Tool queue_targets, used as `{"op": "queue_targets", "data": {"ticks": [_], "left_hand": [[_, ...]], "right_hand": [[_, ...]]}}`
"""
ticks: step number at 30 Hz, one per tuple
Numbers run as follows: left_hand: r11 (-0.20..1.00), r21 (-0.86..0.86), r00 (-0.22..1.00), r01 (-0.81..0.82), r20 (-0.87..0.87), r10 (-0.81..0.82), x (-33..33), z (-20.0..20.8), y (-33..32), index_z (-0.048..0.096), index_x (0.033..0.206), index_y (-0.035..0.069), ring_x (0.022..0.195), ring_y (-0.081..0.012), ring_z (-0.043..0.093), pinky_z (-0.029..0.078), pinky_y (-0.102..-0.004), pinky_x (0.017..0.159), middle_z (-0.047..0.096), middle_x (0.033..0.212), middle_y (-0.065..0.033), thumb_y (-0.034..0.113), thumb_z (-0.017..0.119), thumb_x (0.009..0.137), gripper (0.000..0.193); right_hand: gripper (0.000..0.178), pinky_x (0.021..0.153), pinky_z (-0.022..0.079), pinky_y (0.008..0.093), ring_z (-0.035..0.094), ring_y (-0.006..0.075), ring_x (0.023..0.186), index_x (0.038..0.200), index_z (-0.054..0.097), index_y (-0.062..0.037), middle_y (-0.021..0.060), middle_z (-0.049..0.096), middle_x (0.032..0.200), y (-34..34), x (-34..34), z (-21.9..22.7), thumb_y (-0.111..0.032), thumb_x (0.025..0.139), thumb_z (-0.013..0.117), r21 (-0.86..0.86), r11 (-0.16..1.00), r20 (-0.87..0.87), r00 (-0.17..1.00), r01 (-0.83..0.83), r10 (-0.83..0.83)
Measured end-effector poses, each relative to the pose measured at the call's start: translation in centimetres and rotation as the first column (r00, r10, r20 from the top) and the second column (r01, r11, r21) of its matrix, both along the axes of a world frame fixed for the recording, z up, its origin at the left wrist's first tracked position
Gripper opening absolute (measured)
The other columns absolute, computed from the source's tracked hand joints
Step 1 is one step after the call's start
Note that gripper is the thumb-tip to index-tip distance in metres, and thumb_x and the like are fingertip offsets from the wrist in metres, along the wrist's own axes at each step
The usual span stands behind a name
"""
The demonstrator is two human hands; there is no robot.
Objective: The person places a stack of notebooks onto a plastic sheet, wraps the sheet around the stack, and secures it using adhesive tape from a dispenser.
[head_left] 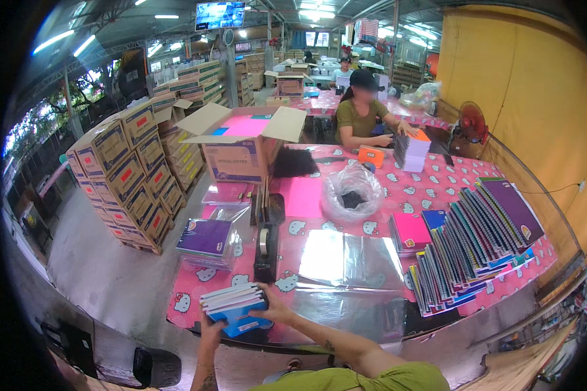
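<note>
A small stack of blue-covered notebooks, white page edges fanned upward, is held at the table's near edge. My left hand is closed on its left side. The fingers of my right hand grip the opposite side. Just beyond stands a black tape dispenser with a roll of tape. Clear plastic sheets lie flat to the right of my hands. A pile of purple notebooks, partly in clear plastic, sits beyond and left of them.
Leaning spiral notebooks fill the table's right side, beside a pink notebook pile. A clear plastic bag stands mid-table. An open carton rises at the far left. Across the table a person handles a notebook stack. Stacked cartons stand left.
</note>
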State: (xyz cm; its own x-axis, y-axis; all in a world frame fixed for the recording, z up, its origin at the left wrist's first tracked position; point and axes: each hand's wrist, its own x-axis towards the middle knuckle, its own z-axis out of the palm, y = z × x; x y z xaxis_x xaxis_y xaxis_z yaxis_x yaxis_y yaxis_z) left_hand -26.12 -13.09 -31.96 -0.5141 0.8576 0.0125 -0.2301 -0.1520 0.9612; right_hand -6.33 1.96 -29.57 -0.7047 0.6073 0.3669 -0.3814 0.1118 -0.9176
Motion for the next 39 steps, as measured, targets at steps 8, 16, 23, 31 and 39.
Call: {"op": "queue_targets", "data": {"ticks": [8, 16, 23, 31, 39], "left_hand": [[0.986, -0.036, 0.983, 0.164, -0.075, -0.167, -2.3, 0.7, 0.5, 0.031, 0.144, 0.006, 0.116, -0.0228, 0.055, 0.045, -0.0381, 0.1, 0.056, 0.127, -0.01, -0.003, 0.077, 0.066, 0.091], [0.956, -0.102, 0.916, 0.274, -0.277, -0.291, -3.5, 2.1, 1.0, 0.036, 0.136, 0.003, 0.117, -0.0224, 0.055, 0.045, -0.0378, 0.101, 0.057, 0.125, -0.0109, 0.003, 0.085, 0.069, 0.083], [0.886, -0.292, 0.772, 0.36, -0.441, -0.458, -5.5, 11.7, 1.0, 0.025, 0.147, -0.003, 0.135, -0.0304, 0.04, 0.034, -0.0426, 0.111, 0.046, 0.139, -0.0193, 0.023, 0.087, 0.071, 0.101], [0.936, -0.34, -0.042, 0.091, -0.94, -0.337, 3.4, 16.0, 3.9, 0.024, 0.149, -0.005, 0.145, -0.0449, 0.019, 0.016, -0.0555, 0.117, 0.023, 0.154, -0.0294, 0.061, 0.066, 0.081, 0.104], [0.94, -0.341, -0.113, 0.017, -0.935, -0.337, 3.5, 16.3, 4.2, 0.025, 0.152, 0.002, 0.147, -0.0412, 0.018, 0.015, -0.0595, 0.115, 0.023, 0.155, -0.0263, 0.064, 0.07, 0.074, 0.109]], "right_hand": [[0.097, 0.109, 0.035, 0.0371, 0.044, 0.0219, 0.129, 0.146, 0.029, -0.008, 0.0113, 0.046, 0.137, -0.7, -2.2, -0.9, -0.023, 0.071, 0.089, 0.106, 0.982, 0.049, 0.986, 0.154, -0.16], [0.094, 0.106, 0.038, 0.0365, 0.048, 0.0204, 0.125, 0.143, 0.03, -0.007, 0.0105, 0.051, 0.129, -0.9, -2.1, 0.0, -0.023, 0.071, 0.089, 0.122, 0.984, 0.135, 0.98, 0.127, -0.143], [0.093, 0.104, 0.04, 0.0363, 0.049, 0.0204, 0.122, 0.141, 0.033, -0.0091, 0.0101, 0.053, 0.128, -0.2, -1.8, -0.3, -0.021, 0.069, 0.091, 0.118, 0.983, 0.197, 0.967, 0.143, -0.165], [0.093, 0.104, 0.041, 0.0362, 0.05, 0.0196, 0.121, 0.142, 0.032, -0.0085, 0.0109, 0.052, 0.13, 0.0, -2.1, -1.0, -0.02, 0.069, 0.09, 0.105, 0.987, 0.167, 0.976, 0.12, -0.137], [0.096, 0.101, 0.043, 0.0347, 0.053, 0.018, 0.118, 0.141, 0.034, -0.0084, 0.0103, 0.054, 0.128, -0.1, -1.9, -1.6, -0.016, 0.064, 0.091, 0.044, 0.993, 0.196, 0.974, 0.105, -0.112]]}}
